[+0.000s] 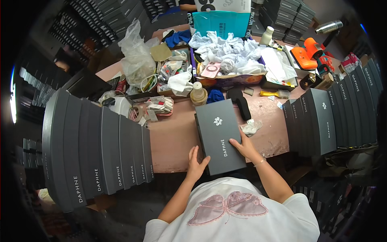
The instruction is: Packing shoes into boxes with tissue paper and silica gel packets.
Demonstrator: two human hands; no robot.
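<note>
A dark grey shoe box [221, 129] with a pale flower mark on its lid lies tilted across the near edge of the pink table. My right hand [246, 148] grips its right side, the thumb on top of the lid and the other fingers along the edge. Beside the box's left edge is my left hand [196, 166], fingers apart and pointing up. Its thumb comes close to the lower left side of the box; whether it touches, I cannot tell. What is inside the box stays hidden under the lid.
Stacks of grey boxes flank me at left [92, 149] and right [322, 121]. Behind lie a tape roll [198, 94], a black brush-like object [243, 105] and a carton of crumpled white paper [229, 82]. A pink phone [211, 69] rests on the carton. An orange tool [304, 56] stands at far right.
</note>
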